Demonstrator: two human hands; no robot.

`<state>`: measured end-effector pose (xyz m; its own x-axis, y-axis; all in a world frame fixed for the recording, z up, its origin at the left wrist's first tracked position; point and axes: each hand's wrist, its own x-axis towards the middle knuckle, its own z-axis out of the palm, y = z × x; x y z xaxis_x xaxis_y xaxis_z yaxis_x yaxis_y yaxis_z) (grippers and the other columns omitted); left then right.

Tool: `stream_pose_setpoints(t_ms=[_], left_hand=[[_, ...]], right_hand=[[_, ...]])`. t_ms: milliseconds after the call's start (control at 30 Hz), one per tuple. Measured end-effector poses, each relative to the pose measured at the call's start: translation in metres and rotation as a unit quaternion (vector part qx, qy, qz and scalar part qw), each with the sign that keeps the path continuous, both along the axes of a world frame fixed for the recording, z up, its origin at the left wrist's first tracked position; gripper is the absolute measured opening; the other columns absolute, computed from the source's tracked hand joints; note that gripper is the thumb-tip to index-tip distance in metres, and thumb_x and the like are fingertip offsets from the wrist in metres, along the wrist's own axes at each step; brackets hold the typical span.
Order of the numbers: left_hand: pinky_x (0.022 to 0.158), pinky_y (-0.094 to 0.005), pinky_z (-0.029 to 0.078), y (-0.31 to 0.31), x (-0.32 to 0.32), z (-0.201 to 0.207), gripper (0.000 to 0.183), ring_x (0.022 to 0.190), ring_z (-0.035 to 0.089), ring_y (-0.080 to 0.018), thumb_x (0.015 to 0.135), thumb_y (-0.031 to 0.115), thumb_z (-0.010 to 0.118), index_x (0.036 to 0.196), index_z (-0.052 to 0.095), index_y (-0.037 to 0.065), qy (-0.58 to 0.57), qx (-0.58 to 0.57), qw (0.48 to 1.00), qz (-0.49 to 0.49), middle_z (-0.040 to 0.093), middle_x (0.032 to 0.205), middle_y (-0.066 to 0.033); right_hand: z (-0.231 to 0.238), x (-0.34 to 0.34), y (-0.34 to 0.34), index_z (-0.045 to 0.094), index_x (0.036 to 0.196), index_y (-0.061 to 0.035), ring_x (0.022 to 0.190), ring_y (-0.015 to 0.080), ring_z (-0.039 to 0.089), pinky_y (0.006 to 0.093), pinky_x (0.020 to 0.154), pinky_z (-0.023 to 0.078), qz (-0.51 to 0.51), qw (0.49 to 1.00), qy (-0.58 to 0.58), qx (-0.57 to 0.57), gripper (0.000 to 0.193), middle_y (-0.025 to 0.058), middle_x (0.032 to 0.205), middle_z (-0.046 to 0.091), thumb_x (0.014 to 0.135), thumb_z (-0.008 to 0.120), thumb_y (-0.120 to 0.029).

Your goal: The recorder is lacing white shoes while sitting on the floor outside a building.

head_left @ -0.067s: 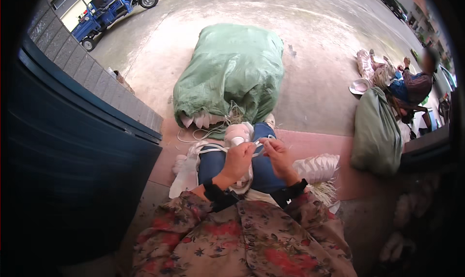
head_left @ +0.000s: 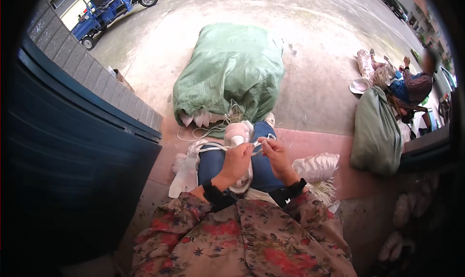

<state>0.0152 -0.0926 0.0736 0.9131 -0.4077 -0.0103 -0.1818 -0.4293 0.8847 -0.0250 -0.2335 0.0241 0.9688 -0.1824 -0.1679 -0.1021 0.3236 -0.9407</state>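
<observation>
A pale pink and white shoe upper (head_left: 238,133) lies on my lap between my knees, its toe pointing away from me. White lace (head_left: 222,148) loops out from it to both sides. My left hand (head_left: 236,160) is closed with a stretch of the lace between thumb and fingers, just over the upper. Close by on the right, my right hand (head_left: 274,154) pinches the lace too, fingertips bent inward. The lace spans the small gap between the hands. My left hand hides part of the upper.
A big green woven sack (head_left: 232,68) with white pieces at its mouth stands ahead. Stacked white uppers (head_left: 316,169) with loose lace ends lie right of my knees; more white pieces (head_left: 184,180) lie left. A blue metal door (head_left: 72,146), another sack (head_left: 375,131) and a seated person (head_left: 417,85) flank me.
Almost nothing differs. My right hand has shifted very slightly, with the lace still between both hands.
</observation>
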Motion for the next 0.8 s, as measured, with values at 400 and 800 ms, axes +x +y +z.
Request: stream_pose_setpoints(t_ms=[400,800], left_hand=[[0.05,-0.0351,0.042,0.016,-0.007,-0.022,0.019,0.064,0.057,-0.0359,0.084,0.016,0.052,0.089,0.059,0.0,-0.065,0.026,0.997,-0.012,0.055,0.068,-0.0225],[0.07,-0.0397,0.042,0.063,0.075,-0.058,0.022,0.074,0.056,-0.0329,0.077,0.012,0.046,0.088,0.06,-0.001,-0.141,0.129,0.978,-0.087,0.06,0.08,-0.0191]], right_hand=[[-0.004,0.002,0.026,0.061,0.097,0.0021,0.076,0.0066,0.051,0.0194,0.068,0.04,0.015,0.997,-0.004,-0.075,0.022,0.0013,0.082,0.058,0.085,0.055,-0.015],[0.25,0.027,-0.074,0.051,0.092,-0.0015,0.054,0.0093,0.039,0.0213,0.051,0.038,-0.012,0.921,-0.382,-0.074,0.017,-0.0007,0.063,0.04,0.091,0.041,-0.015]])
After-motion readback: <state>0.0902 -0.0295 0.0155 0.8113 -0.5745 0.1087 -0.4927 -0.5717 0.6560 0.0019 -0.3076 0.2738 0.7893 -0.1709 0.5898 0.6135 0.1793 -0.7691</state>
